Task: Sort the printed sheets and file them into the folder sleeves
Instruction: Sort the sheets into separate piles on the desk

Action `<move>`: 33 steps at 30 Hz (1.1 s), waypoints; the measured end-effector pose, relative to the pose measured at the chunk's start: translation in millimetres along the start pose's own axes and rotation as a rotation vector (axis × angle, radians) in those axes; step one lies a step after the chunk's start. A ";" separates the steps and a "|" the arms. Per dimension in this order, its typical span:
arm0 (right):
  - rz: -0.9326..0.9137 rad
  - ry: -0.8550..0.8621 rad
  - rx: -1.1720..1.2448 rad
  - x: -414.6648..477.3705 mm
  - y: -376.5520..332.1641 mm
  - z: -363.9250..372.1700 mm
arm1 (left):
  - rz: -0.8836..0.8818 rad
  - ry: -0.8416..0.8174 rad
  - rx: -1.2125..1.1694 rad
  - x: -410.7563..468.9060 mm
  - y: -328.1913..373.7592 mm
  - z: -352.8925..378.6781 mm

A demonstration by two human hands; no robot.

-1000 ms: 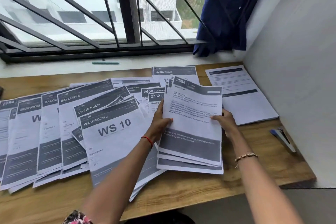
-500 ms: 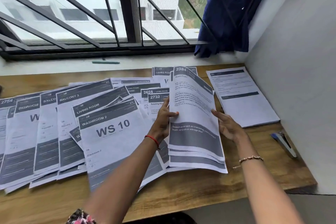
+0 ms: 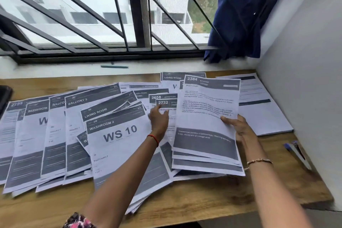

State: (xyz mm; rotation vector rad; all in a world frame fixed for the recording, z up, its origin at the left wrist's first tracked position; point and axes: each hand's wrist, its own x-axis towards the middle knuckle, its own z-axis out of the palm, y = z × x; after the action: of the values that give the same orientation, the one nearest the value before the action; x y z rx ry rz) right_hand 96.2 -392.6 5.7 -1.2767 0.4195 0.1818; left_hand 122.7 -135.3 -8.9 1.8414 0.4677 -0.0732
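Gripping the kitchen stack [image 3: 207, 116] by its right edge, the right hand [image 3: 238, 128] is clamping several sheets at once. The stack is tilting up, with its lower edge resting on the spread sheets toward the front-right part of the desk [image 3: 203, 200]. The left hand [image 3: 159, 119] is reaching out flat-fingered, holding nothing, its fingertips touching the 2732 sheet [image 3: 164, 102] in the middle of the desk, toward the back edge. Here is where it is getting risky: only one hand is steadying that stack, and its lower sheets are fanning out at the bottom, so a slackening pinch could send them sliding back into the unsorted spread. The left forearm is crossing right over the WS 10 sheet [image 3: 118, 135], so a dragging wrist could shunt those overlapping pages out of order. It could also nudge the ones overhanging the front edge onto the floor. No folder is plainly showing, so the filing is looking some way off.
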 end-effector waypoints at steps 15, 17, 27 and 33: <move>0.098 0.151 -0.255 0.6 19.6 -12.5 | 0.169 -0.120 0.241 2.7 -6.8 5.4; 0.081 0.149 -0.240 1.0 18.2 -12.4 | 0.168 -0.165 0.142 -0.9 -4.2 9.6; 0.042 0.081 -0.272 7.6 14.0 -2.9 | 0.057 -0.395 -0.404 -10.8 11.7 20.9; -0.043 0.118 -0.230 8.9 6.9 3.5 | 0.044 -0.416 -0.540 -12.4 23.3 19.7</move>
State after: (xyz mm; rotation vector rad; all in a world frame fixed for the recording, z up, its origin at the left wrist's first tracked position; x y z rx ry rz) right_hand 102.5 -388.2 -3.2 -1.5267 0.4819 0.1203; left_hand 123.1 -162.8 9.2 1.2590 0.1318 -0.2678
